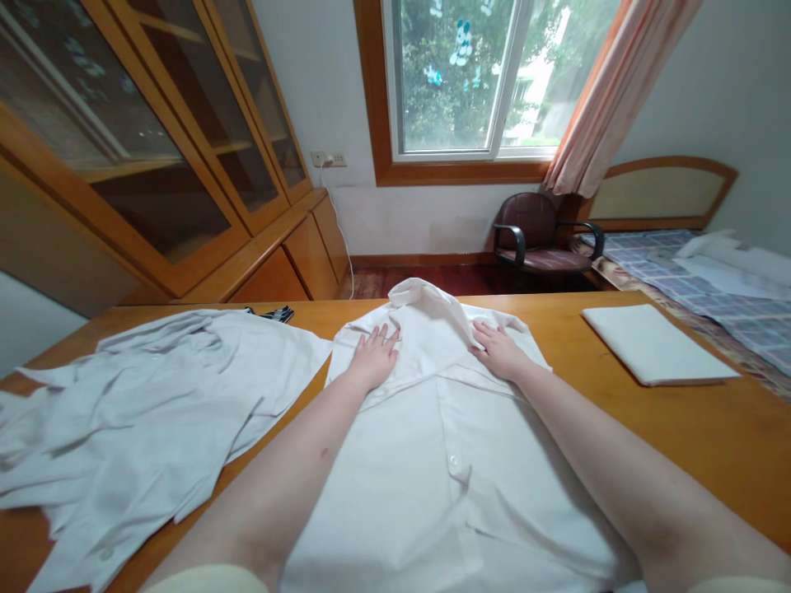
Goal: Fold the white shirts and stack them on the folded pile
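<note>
A white button-up shirt point(445, 461) lies flat and buttoned on the wooden table point(698, 428), its collar point(420, 296) at the far end. My left hand point(374, 356) rests flat on the shirt's left shoulder, fingers stretched out. On the right shoulder, just beside the collar, my right hand point(498, 350) lies flat with fingers extended. Neither hand grips the cloth.
A crumpled pile of pale shirts point(136, 412) covers the table's left part, with a dark clip-like object point(275, 314) behind it. A folded white cloth point(655, 344) sits at the right. Beyond the table are a wooden cabinet point(185, 165), a chair point(537, 239) and a bed point(692, 272).
</note>
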`<state>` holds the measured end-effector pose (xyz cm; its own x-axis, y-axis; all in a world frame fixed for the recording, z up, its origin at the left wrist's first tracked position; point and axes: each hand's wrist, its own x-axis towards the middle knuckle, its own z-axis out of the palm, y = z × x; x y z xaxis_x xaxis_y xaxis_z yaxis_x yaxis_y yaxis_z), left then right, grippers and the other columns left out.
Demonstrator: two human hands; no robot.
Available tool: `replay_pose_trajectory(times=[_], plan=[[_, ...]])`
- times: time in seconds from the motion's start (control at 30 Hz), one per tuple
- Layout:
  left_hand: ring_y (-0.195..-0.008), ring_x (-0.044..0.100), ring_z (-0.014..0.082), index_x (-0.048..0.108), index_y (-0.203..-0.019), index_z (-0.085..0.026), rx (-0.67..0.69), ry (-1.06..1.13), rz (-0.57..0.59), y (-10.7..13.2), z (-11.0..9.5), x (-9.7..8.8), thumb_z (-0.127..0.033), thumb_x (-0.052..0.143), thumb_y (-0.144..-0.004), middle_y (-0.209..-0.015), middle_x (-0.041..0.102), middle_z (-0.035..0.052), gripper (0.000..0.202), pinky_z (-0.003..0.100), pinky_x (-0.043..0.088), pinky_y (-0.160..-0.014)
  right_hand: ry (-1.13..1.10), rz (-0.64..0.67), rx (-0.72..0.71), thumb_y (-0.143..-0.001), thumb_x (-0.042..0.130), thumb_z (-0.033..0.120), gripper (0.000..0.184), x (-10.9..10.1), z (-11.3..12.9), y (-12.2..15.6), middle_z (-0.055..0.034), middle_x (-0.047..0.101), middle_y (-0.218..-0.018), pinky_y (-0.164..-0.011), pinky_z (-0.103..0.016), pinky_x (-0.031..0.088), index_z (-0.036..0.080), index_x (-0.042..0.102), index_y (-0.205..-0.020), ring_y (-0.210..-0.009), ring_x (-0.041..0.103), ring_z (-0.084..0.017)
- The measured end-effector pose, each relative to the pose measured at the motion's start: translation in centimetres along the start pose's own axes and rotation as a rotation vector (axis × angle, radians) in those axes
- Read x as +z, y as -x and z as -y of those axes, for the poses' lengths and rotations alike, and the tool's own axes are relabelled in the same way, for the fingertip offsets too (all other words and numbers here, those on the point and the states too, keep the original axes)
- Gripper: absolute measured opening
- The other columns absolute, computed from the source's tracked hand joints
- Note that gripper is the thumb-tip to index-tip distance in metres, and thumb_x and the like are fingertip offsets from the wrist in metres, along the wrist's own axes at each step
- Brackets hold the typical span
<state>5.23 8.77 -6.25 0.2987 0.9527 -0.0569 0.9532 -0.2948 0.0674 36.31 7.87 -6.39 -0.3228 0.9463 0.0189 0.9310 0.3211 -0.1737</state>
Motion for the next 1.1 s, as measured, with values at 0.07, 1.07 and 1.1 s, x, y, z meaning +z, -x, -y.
replay_pose_trajectory(times=[0.07,1.07,1.1], plan=[[-0.139,0.016,0.0263,0.027,-0.144,-0.023,0.007,0.006,-0.009,-1.1,0.1,-0.3,-0.033,0.029,-0.092,-0.152,0.020,0.0090,0.053,0.050,0.015,-0.110,-0.030,-0.043,0.003,-0.092,0.038,0.040,0.048,-0.2,-0.3,-0.6,-0.0122,0.031,-0.147,-0.109,-0.051,0.019,0.020,0.044,-0.135,-0.137,0.025,-0.026],[-0.091,0.060,0.0187,0.060,-0.110,-0.024,1.065,0.297,0.313,11.8,-10.9,-3.7,-0.021,0.059,-0.072,-0.098,0.066,0.0026,0.038,0.030,0.044,-0.083,-0.005,-0.105,0.036,-0.092,0.036,0.044,0.049,0.2,-0.6,-1.0,-0.0093,0.037,-0.145,-0.110,-0.044,0.020,0.022,0.045,-0.135,-0.133,0.031,-0.024],[-0.088,0.060,0.0190,0.061,-0.105,-0.024,1.078,0.270,0.300,12.1,-11.1,-3.4,-0.023,0.060,-0.072,-0.095,0.066,0.0023,0.033,0.031,0.045,-0.080,-0.006,-0.103,0.035,-0.092,0.036,0.043,0.049,0.2,-0.6,-1.0,-0.0091,0.037,-0.145,-0.110,-0.043,0.020,0.022,0.045,-0.135,-0.133,0.031,-0.024]])
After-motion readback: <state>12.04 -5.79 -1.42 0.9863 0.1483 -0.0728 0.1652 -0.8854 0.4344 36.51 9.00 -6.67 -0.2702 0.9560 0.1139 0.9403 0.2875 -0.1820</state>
